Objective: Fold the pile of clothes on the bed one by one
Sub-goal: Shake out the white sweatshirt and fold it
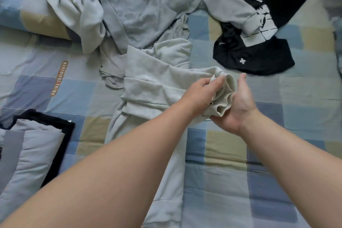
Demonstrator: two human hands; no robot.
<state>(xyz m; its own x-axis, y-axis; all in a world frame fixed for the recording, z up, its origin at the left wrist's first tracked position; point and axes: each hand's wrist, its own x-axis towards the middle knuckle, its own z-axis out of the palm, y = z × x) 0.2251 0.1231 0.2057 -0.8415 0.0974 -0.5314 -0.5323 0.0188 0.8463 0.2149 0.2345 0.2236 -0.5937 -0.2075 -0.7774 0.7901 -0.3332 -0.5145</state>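
On the checked bed sheet (pixel 277 153) lie one grey clothes pile (pixel 133 5), one black top (pixel 259 55) (white print) and one pale garment (pixel 157 83). The left hand (pixel 201 90) pinches its ribbed cuff (pixel 224 98); the right hand (pixel 238 102) cups it, fingers straight.

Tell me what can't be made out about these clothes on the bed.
All in the head view.
1. Left hand: its grip on the pale garment is hidden behind the back of the hand.
2. Grey pile: cut off by the top edge; number of pieces unclear.
3. Folded stack: cut off by the left edge.
4. Black top: print blurred, partly under a grey sleeve.
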